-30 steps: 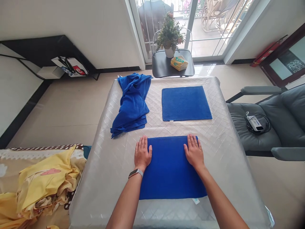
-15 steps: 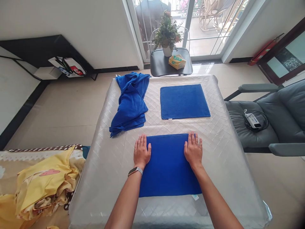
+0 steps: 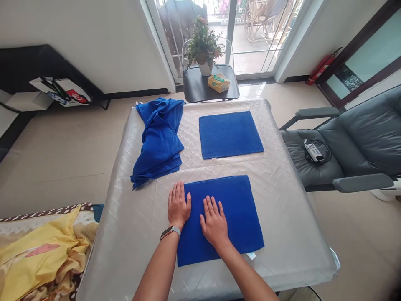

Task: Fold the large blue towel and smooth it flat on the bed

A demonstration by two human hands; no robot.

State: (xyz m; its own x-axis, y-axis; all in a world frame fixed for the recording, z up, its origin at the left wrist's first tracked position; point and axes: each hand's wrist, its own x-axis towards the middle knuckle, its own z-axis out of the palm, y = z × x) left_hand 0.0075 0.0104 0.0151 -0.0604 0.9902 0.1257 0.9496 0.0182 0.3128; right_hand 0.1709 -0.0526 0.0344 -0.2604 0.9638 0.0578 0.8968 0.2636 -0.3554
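A blue towel (image 3: 241,209) lies flat as a rectangle on the table near me, a small white tag showing at its lower edge. My left hand (image 3: 179,205), a band on its wrist, rests flat at the towel's upper left edge with fingers stretched out. On the towel's middle, slightly left, lies my right hand (image 3: 214,219), open and palm down. Beyond it, another flat blue towel (image 3: 231,134) sits on the far right part of the table. To its left is a crumpled pile of blue towels (image 3: 159,142).
The table (image 3: 288,234) has a silvery quilted cover. A black chair (image 3: 191,85) behind it bears a potted plant (image 3: 205,67) and a yellow tissue pack (image 3: 218,82). At right stands a grey armchair (image 3: 322,173) with a power strip (image 3: 314,151); yellow fabric (image 3: 40,251) lies lower left.
My right hand has moved left from the towel's upper right edge onto its middle. My left hand stays at the left edge. The camera view has turned slightly right.
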